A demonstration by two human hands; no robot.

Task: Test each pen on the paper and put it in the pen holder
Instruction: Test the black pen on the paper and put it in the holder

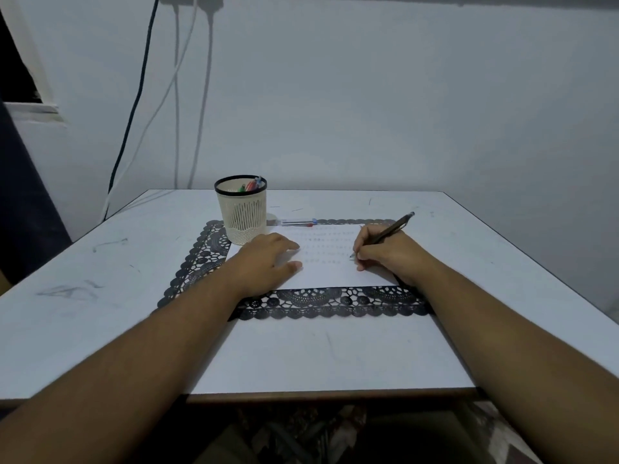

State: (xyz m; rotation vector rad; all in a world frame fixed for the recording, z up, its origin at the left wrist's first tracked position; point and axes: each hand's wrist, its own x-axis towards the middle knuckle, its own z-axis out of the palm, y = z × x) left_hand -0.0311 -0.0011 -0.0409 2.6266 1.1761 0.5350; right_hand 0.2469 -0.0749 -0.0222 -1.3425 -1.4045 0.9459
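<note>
A dark pen point(385, 233) was pinched in the right hand point(385, 254), its tip touching the right part of the white paper point(328, 269) and its far end slanting up and away to the right. The left hand point(268, 259) lay flat on the paper's left part, fingers straight and holding nothing. Faint rows of marks crossed the sheet between the two hands. The paper sat on one black lace mat point(321, 304), which rested on the white desk point(100, 296). One cream pen holder point(242, 211) with a black rim stood upright at the mat's far left corner, just beyond the left hand, with several coloured pens inside; their number could not be told. One more pen point(298, 222) lay flat just beyond the paper's far edge, right of the holder. Cables point(201, 95) hung down the wall behind.
</note>
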